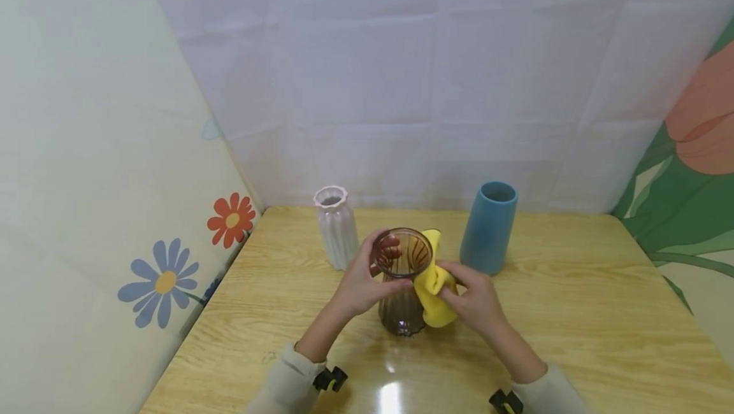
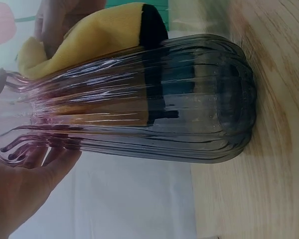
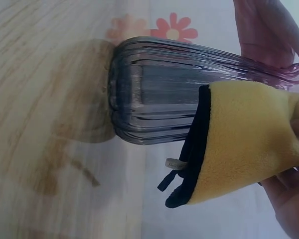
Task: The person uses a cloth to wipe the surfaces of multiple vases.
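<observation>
A ribbed glass vase [image 1: 401,312], purplish at the neck and smoky grey toward the base, stands in front of the person. The left hand [image 1: 361,280] grips it round the neck, thumb on the near side and fingers on the far side. In the right hand [image 1: 478,299] is a bunched yellow cloth [image 1: 436,306], pinched between thumb and fingers against the vase's right side. The right wrist view shows the cloth [image 3: 249,139] with its dark trim and a small loop tag hanging beside the glass [image 3: 164,94].
A white fluted vase [image 1: 337,229] stands behind to the left, and a blue vase [image 1: 489,229] behind to the right. All are on a wood-grain table [image 1: 573,312]. A white sheet [image 1: 367,83] hangs along the back edge, with flower-patterned panels [image 1: 166,280] at the sides.
</observation>
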